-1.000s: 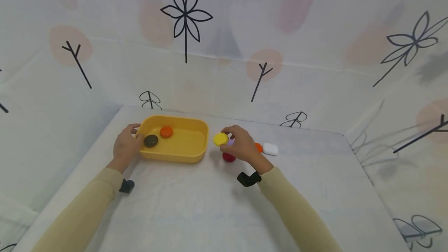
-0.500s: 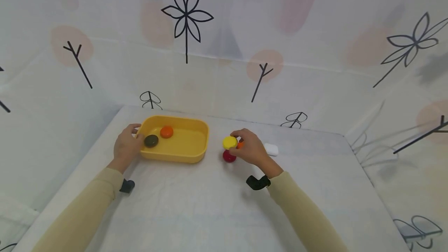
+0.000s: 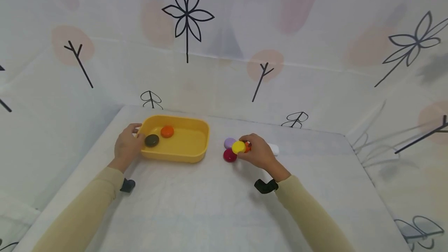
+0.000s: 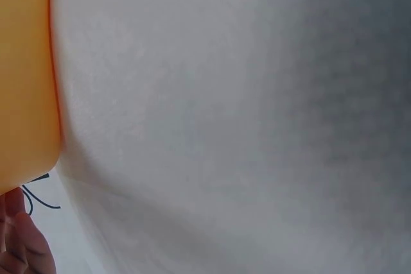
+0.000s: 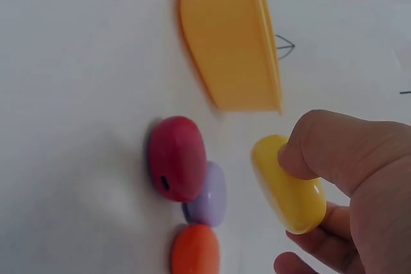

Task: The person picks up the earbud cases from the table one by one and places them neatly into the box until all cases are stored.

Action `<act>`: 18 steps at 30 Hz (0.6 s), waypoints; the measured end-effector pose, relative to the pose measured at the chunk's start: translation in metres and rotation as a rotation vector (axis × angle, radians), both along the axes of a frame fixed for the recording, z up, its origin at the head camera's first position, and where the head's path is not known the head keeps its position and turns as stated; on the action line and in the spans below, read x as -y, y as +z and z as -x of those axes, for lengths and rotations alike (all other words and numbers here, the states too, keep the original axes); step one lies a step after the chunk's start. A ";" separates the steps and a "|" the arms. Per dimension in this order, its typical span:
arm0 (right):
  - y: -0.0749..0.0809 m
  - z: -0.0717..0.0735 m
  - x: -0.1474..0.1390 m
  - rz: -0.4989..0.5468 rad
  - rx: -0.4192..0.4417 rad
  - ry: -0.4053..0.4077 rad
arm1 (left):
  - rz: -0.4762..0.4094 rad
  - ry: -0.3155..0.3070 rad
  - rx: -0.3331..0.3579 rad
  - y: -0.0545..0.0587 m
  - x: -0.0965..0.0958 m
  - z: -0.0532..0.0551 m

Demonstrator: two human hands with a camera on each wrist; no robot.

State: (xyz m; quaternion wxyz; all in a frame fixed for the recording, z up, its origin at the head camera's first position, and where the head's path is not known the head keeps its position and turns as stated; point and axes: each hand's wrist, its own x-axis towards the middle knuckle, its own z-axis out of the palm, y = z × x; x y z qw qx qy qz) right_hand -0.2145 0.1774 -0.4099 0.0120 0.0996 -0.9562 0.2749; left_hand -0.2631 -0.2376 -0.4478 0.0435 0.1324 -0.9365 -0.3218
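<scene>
My right hand (image 3: 260,153) pinches a smooth, rounded yellow pebble-like piece (image 5: 289,187) between thumb and fingers. In the right wrist view it hangs beside a dark red piece (image 5: 178,158) with a small black slot, a lilac piece (image 5: 209,197) and an orange piece (image 5: 196,251), grouped on the white cloth. At the left end of a shallow yellow tray (image 3: 185,139), my left hand (image 3: 126,145) grips the rim, thumb at the near side and fingers round the corner. Inside the tray lie a dark olive piece (image 3: 151,140) and another orange piece (image 3: 167,131).
A white rounded block (image 3: 274,149) lies behind the right hand, partly hidden by it. The table is covered by white cloth (image 3: 182,205). Patterned fabric walls (image 3: 224,77) with plant drawings stand at the back and on both sides.
My right hand has moved right and slightly toward me with the yellow piece, away from the tray. The lilac piece shows again; the white block is more covered. The left hand stays.
</scene>
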 end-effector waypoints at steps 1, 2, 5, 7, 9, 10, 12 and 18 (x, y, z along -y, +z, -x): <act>-0.001 0.000 -0.001 -0.005 0.001 -0.002 | -0.001 -0.001 -0.003 0.000 0.000 0.000; -0.002 0.000 -0.002 -0.011 0.005 -0.006 | -0.003 -0.002 -0.004 0.000 0.000 0.000; -0.006 0.000 -0.006 -0.037 0.015 -0.017 | -0.007 -0.003 -0.003 0.001 -0.001 0.000; -0.008 0.001 -0.009 -0.050 0.031 -0.028 | -0.008 -0.004 -0.002 0.002 -0.001 -0.001; -0.010 0.000 -0.012 -0.066 0.048 -0.039 | -0.010 -0.002 0.000 0.003 -0.002 -0.001; -0.011 0.000 -0.012 -0.070 0.057 -0.041 | -0.010 -0.002 0.000 0.003 -0.002 -0.002; -0.013 -0.002 -0.014 -0.071 0.066 -0.047 | -0.010 -0.002 -0.004 0.003 -0.003 -0.002; -0.017 -0.004 -0.016 -0.106 0.080 -0.063 | -0.011 -0.006 -0.009 0.000 -0.001 0.000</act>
